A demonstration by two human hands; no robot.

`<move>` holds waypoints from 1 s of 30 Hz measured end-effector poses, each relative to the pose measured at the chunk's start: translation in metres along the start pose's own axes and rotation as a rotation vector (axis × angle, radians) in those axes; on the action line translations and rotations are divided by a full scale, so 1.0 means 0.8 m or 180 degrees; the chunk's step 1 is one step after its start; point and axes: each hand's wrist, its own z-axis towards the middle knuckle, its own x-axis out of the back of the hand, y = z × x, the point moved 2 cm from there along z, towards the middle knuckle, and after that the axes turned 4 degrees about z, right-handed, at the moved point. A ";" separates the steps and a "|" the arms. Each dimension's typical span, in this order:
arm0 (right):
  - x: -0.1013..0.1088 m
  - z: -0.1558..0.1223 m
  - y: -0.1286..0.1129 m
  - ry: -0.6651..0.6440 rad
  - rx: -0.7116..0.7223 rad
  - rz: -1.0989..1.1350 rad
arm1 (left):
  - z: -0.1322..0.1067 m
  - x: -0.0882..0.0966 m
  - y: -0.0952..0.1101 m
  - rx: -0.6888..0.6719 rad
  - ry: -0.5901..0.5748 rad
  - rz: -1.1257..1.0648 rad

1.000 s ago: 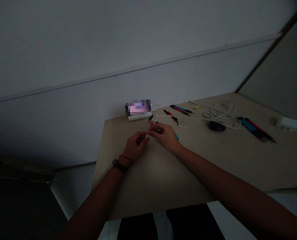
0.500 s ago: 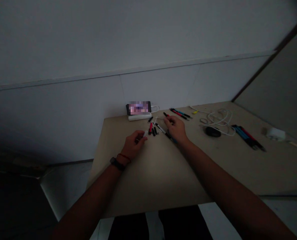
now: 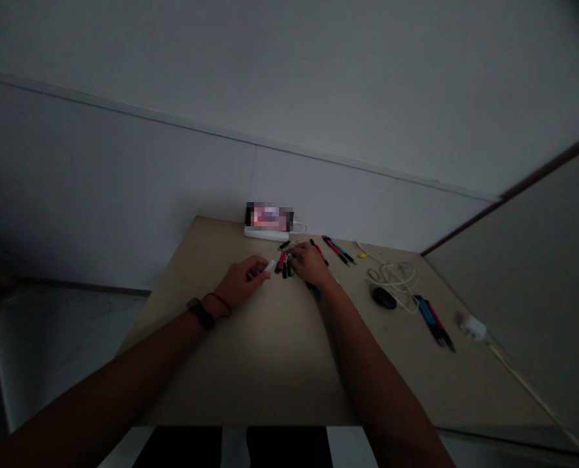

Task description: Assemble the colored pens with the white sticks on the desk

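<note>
Both hands rest on a beige table (image 3: 270, 364) in dim light. My left hand (image 3: 244, 278) is curled and pinches a small white part (image 3: 269, 266), perhaps a pen barrel, at its fingertips. A dark watch and a red thread circle that wrist. My right hand (image 3: 310, 264) lies palm down over a scatter of small pen pieces (image 3: 283, 262), red, black and white; its fingers are bent onto them and what they hold is hidden. A blue-tipped pen (image 3: 315, 292) pokes out beneath that hand.
A phone (image 3: 270, 217) with a lit screen leans on a white power bank at the table's far edge. Several pens (image 3: 336, 249) lie behind the right hand. To the right are a coiled white cable (image 3: 395, 276), a black mouse (image 3: 383, 298), more pens (image 3: 434, 321) and a white charger (image 3: 472, 326).
My hands were together at the centre, then my right hand reached out to the pens and came back over the small pieces. The camera turned left and tilted.
</note>
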 end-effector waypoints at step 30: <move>-0.011 -0.009 0.014 0.0282 0.0155 0.0234 | 0.000 0.000 -0.002 0.0069 -0.0143 0.0199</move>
